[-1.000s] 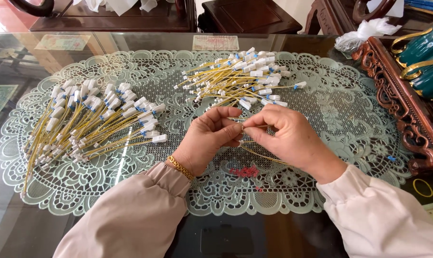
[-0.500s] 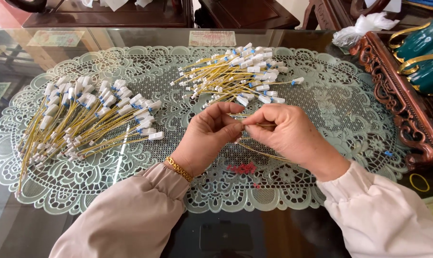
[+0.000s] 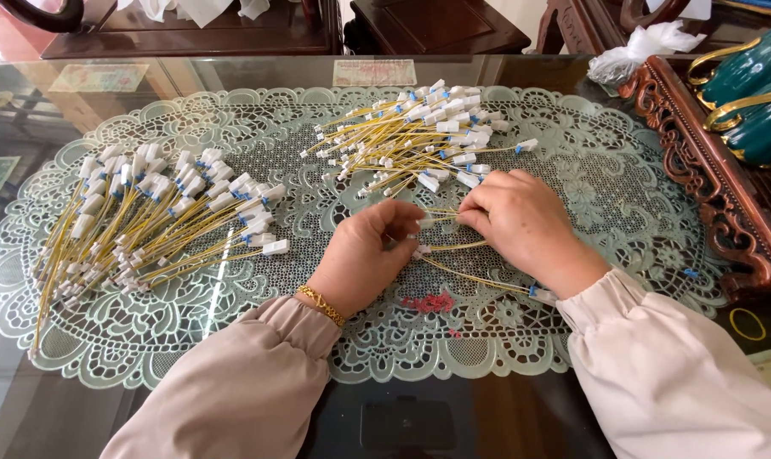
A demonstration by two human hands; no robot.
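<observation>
White lace doily [image 3: 572, 153] spread on dark glass tabletop [image 3: 28, 408]. Carved dark wooden tray [image 3: 700, 161] at right, holding teal ceramic cups with gold handles [image 3: 755, 76]. Crumpled clear plastic bag [image 3: 636, 51] behind it. Small red bits [image 3: 428, 303] on doily.

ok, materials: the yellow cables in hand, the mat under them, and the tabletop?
Yellow cables: thin, glossy plastic-looking jacket that bends easily; white connector ends look like moulded plastic. Lace mat: pale openwork, likely crocheted thread or vinyl lace; cannot tell which. Tabletop: glass, reflective, with papers showing beneath. Both hands, left hand and right hand, pinch one cable.
</observation>
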